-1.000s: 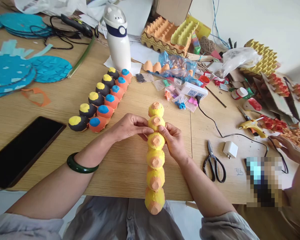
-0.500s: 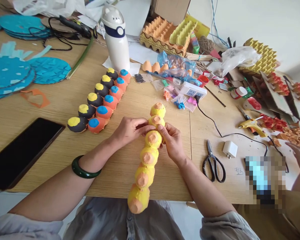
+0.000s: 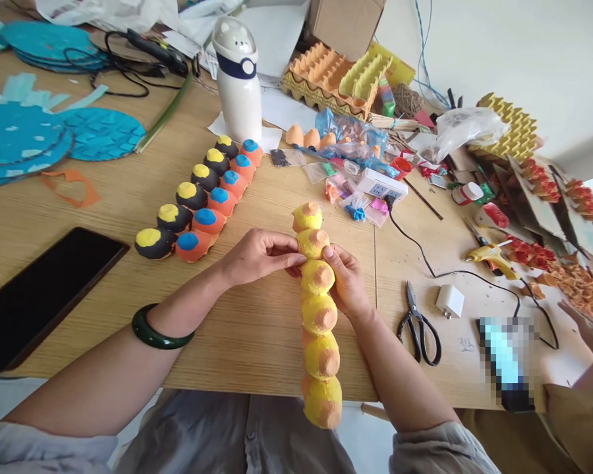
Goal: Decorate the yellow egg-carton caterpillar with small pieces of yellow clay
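A strip of egg carton cups (image 3: 319,312), coated in yellow clay with bare orange tips, is held lengthwise over the table's front edge. My right hand (image 3: 348,282) grips its right side near the second and third cups, thumb on top. My left hand (image 3: 264,257) pinches at the strip's left side, at the join below the second cup; whatever lies between those fingertips is hidden. Left of the hands lie two finished-looking strips, a black one with yellow tops (image 3: 192,195) and an orange one with blue tops (image 3: 220,196).
A black phone (image 3: 49,296) lies at left, scissors (image 3: 419,324) and a white charger (image 3: 450,301) at right. A white bottle (image 3: 238,85) stands behind. A power strip (image 3: 382,186) trails a cord to a yellow glue gun (image 3: 494,259). Another person's hand (image 3: 586,329) is at far right.
The yellow strip has turned: its near end has swung right and its left side now shows more. Both hands stay at the second and third cups.
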Tool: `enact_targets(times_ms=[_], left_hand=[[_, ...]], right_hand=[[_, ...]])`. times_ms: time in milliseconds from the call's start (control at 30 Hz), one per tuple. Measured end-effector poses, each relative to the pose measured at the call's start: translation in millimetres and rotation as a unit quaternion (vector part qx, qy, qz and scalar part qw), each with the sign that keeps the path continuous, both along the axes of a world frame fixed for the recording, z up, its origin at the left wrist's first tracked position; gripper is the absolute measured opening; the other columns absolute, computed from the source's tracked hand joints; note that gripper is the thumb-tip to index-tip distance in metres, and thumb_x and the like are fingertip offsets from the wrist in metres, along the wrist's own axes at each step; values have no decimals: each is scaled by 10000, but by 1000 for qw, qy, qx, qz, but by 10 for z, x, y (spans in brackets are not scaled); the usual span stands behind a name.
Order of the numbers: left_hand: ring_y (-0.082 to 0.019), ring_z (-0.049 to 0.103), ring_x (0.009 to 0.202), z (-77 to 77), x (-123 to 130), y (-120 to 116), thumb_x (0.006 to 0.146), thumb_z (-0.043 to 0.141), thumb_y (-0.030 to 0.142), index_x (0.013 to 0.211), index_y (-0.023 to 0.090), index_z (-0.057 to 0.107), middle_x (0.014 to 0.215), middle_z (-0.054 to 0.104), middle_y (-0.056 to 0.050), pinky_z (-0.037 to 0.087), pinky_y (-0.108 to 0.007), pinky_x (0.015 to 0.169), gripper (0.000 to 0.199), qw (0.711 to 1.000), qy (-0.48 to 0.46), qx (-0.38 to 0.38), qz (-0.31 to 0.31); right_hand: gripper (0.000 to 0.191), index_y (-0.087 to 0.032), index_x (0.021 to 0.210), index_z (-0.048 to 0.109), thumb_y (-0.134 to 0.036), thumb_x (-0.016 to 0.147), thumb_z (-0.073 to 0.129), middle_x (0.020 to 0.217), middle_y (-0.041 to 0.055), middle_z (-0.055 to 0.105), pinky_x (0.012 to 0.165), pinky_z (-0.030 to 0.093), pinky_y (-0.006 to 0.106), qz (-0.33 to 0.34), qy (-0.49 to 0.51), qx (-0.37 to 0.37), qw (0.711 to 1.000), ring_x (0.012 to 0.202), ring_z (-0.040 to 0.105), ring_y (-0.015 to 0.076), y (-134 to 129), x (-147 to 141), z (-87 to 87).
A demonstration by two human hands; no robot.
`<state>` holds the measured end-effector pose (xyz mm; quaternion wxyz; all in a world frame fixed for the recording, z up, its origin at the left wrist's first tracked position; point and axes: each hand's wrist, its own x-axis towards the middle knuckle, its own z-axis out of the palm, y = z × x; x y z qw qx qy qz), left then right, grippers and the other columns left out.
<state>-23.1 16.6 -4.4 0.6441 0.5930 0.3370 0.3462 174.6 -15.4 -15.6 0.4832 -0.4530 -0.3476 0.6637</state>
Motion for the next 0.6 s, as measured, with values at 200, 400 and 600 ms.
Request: enact_targets(times_ms=[200, 400, 600], left_hand=[[-175, 763, 727, 3, 26, -22, 848, 774, 466, 771, 166, 743, 766, 788, -18, 640, -246, 702, 312, 996, 46, 64, 48], [-155, 740, 690, 52, 31, -40, 864, 757, 460, 769, 171, 727, 751, 780, -9, 595, -206, 639, 306, 992, 63, 90, 55], [-146, 705, 646, 55, 38, -32, 831, 780, 520, 721, 173, 693, 705, 751, 4, 570, -204, 598, 374, 993, 76, 68, 65]], right_hand=[[450, -213, 723, 637, -614, 755, 840, 654, -47, 581, 560, 401, 247, 8, -28, 25, 999, 570, 466, 99, -28, -7, 15], [426, -224, 737, 640, -611, 791, 810, 641, -42, 579, 521, 387, 248, 19, -46, 47, 998, 553, 445, 105, -41, -15, 26], [485, -220, 695, 606, -659, 771, 799, 603, -45, 546, 473, 375, 244, 13, -74, 52, 996, 518, 421, 96, -49, -38, 23]])
